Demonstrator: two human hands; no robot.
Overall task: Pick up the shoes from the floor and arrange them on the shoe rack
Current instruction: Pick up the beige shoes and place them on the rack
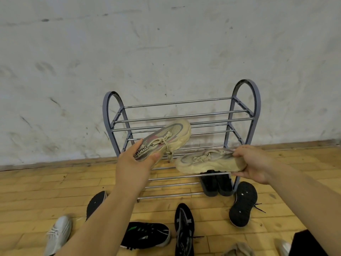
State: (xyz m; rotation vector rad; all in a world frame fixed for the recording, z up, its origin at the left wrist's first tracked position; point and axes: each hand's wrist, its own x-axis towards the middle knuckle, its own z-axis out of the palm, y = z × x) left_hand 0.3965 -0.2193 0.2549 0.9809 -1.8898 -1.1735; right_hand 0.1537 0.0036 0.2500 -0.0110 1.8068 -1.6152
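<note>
A grey metal shoe rack [245, 111] with several bar shelves stands against the wall. My left hand [134, 163] grips a beige sneaker [171, 137] by its heel, toe pointing up and right, in front of the upper shelves. My right hand [254, 163] holds the matching beige sneaker [206, 162] by its heel, toe pointing left, in front of a lower shelf. A pair of black shoes [215, 183] sits at the right end of the bottom shelf.
Loose shoes lie on the wooden floor: a black shoe sole-up [242, 204] right of the rack, a black sneaker [183, 230], a black-and-green sneaker [145, 234], another black shoe [96, 202] partly behind my left forearm, a white sneaker [58, 235].
</note>
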